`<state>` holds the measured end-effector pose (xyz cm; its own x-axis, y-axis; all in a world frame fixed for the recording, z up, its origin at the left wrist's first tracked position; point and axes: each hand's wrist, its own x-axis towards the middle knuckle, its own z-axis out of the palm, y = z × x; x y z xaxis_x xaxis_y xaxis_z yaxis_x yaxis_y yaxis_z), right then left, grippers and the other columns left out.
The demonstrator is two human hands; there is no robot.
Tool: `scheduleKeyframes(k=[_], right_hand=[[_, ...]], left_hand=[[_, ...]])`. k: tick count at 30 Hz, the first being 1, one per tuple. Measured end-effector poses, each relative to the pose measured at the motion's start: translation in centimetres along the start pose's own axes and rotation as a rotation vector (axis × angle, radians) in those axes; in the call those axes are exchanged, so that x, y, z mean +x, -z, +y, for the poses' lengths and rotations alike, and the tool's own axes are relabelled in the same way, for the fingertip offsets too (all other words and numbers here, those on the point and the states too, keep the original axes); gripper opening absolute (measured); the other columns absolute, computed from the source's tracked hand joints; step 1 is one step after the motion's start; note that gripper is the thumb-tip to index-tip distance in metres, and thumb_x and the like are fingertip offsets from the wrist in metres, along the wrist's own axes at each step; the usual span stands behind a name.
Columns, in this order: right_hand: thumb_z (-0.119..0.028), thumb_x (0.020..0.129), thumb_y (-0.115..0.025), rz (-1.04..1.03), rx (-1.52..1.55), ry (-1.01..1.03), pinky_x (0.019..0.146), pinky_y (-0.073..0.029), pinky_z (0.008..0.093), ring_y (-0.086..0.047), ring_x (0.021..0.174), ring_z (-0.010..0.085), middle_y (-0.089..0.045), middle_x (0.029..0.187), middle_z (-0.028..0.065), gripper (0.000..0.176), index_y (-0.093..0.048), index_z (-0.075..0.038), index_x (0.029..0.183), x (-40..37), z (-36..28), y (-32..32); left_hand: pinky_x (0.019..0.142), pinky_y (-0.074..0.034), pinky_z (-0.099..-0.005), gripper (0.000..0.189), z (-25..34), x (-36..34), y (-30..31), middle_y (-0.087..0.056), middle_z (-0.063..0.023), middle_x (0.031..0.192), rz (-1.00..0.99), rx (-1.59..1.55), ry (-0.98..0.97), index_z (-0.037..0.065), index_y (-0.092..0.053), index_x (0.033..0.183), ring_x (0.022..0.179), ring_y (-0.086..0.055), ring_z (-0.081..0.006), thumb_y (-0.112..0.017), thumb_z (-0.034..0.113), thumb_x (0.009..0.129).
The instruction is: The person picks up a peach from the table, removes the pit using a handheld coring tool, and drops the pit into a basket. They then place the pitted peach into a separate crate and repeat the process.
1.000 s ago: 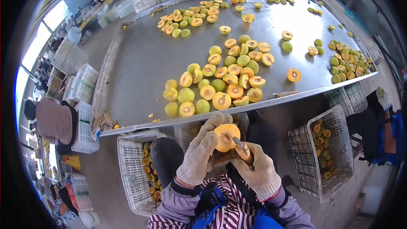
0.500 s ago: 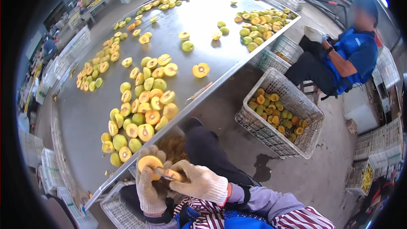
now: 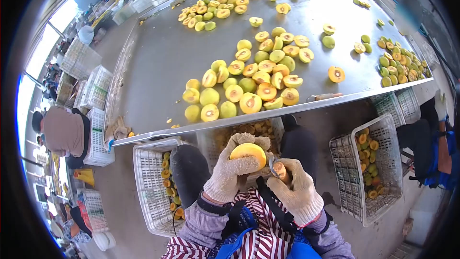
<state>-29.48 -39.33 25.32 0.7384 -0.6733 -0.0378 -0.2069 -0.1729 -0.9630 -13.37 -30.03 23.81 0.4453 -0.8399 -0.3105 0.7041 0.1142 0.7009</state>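
My left hand (image 3: 229, 174), in a knitted work glove, is closed around a yellow peach half (image 3: 248, 153). My gloved right hand (image 3: 298, 194) grips a pitting knife (image 3: 281, 171) with a wooden handle and a curved metal blade. That blade is beside the peach half, just to its right. Below and behind my hands, a crate (image 3: 203, 137) between my knees holds fruit scraps. Just ahead, many halved peaches (image 3: 250, 102) lie on the metal table (image 3: 158, 76), most with the cut face showing a brown pit or hollow.
A second knife (image 3: 326, 96) lies at the table's near edge. Crates of peach halves stand at my left (image 3: 152, 189) and right (image 3: 345, 182). A person in blue (image 3: 445, 151) sits far right; another person (image 3: 64, 132) is at left. More peach piles (image 3: 402, 64) lie farther along the table.
My view has swung left, so the table and crates appear shifted right. The knife blade, earlier at the cut face of the peach half, is now drawn apart from it.
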Motion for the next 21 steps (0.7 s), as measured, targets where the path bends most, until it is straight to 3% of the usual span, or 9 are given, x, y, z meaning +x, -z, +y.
scheduleKeyframes(k=[3, 4, 5, 8, 12, 15, 19, 21], right_hand=[[-0.013, 0.087, -0.075, -0.067, -0.088, -0.010, 0.059, -0.054, 0.0331, -0.069, 0.065, 0.0250, -0.069, 0.081, 0.0136, 0.037, -0.059, -0.001, 0.117, 0.0, -0.9, -0.6], [-0.012, 0.086, -0.076, -0.031, -0.115, 0.089, 0.059, -0.054, 0.0342, -0.070, 0.066, 0.0266, -0.069, 0.081, 0.0138, 0.037, -0.059, -0.002, 0.117, 0.1, -0.7, -0.9], [-0.012, 0.086, -0.077, 0.006, -0.142, 0.188, 0.059, -0.055, 0.0352, -0.071, 0.067, 0.0282, -0.070, 0.081, 0.0141, 0.038, -0.060, -0.002, 0.117, 0.1, -0.6, -1.1], [-0.011, 0.084, -0.077, 0.026, -0.183, 0.187, 0.065, -0.057, 0.0366, -0.074, 0.074, 0.0332, -0.071, 0.083, 0.0195, 0.040, -0.058, 0.000, 0.117, 0.4, -1.1, -1.6], [-0.011, 0.083, -0.079, 0.054, -0.255, 0.265, 0.063, -0.057, 0.0379, -0.073, 0.073, 0.0360, -0.070, 0.082, 0.0193, 0.041, -0.058, -0.001, 0.117, 0.7, -1.2, -2.3], [-0.010, 0.083, -0.079, 0.060, -0.318, 0.248, 0.060, -0.057, 0.0387, -0.072, 0.071, 0.0358, -0.070, 0.082, 0.0185, 0.041, -0.058, -0.001, 0.118, 0.8, -1.8, -2.6], [-0.010, 0.084, -0.078, 0.034, -0.376, 0.276, 0.058, -0.056, 0.0393, -0.072, 0.069, 0.0347, -0.070, 0.080, 0.0177, 0.041, -0.057, -0.001, 0.117, 0.7, -2.3, -3.1], [-0.011, 0.084, -0.078, 0.029, -0.390, 0.283, 0.057, -0.056, 0.0395, -0.071, 0.067, 0.0347, -0.069, 0.079, 0.0176, 0.040, -0.057, -0.001, 0.117, 0.6, -2.7, -3.4]], left_hand=[[0.095, -0.054, -0.0448, 0.054, -0.1, -0.3, -0.7, -0.064, -0.0165, 0.125, 0.058, -0.112, -0.069, 0.006, -0.055, 0.130, 0.107, -0.066, -0.0312, -0.073, 0.014, 0.080], [0.096, -0.054, -0.0452, 0.055, -0.1, -0.4, -0.9, -0.063, -0.0172, 0.127, 0.065, -0.059, -0.111, 0.005, -0.052, 0.135, 0.109, -0.066, -0.0319, -0.071, 0.030, 0.090], [0.096, -0.054, -0.0452, 0.055, -0.5, -0.3, -0.6, -0.063, -0.0172, 0.127, 0.069, -0.060, -0.109, 0.005, -0.052, 0.135, 0.109, -0.066, -0.0319, -0.071, 0.030, 0.090], [0.101, -0.051, -0.0454, 0.067, -1.0, -0.3, -0.3, -0.059, -0.0177, 0.133, 0.004, 0.025, -0.193, 0.005, -0.049, 0.140, 0.117, -0.062, -0.0321, -0.054, 0.057, 0.099], [0.104, -0.047, -0.0406, 0.061, -1.5, -0.5, -0.1, -0.055, -0.0150, 0.139, -0.008, 0.016, -0.258, 0.004, -0.047, 0.140, 0.119, -0.059, -0.0260, -0.057, 0.050, 0.101], [0.101, -0.050, -0.0445, 0.064, -1.2, -0.9, -0.5, -0.055, -0.0168, 0.138, 0.040, 0.122, -0.312, 0.005, -0.046, 0.139, 0.120, -0.059, -0.0304, -0.048, 0.056, 0.102], [0.100, -0.051, -0.0447, 0.063, -0.8, -1.3, -0.6, -0.055, -0.0170, 0.139, 0.079, 0.113, -0.297, 0.005, -0.046, 0.138, 0.120, -0.059, -0.0301, -0.045, 0.057, 0.103], [0.103, -0.049, -0.0406, 0.051, -0.5, -1.5, -0.4, -0.055, -0.0144, 0.140, 0.032, -0.005, -0.303, 0.005, -0.047, 0.137, 0.119, -0.060, -0.0258, -0.054, 0.042, 0.104]])
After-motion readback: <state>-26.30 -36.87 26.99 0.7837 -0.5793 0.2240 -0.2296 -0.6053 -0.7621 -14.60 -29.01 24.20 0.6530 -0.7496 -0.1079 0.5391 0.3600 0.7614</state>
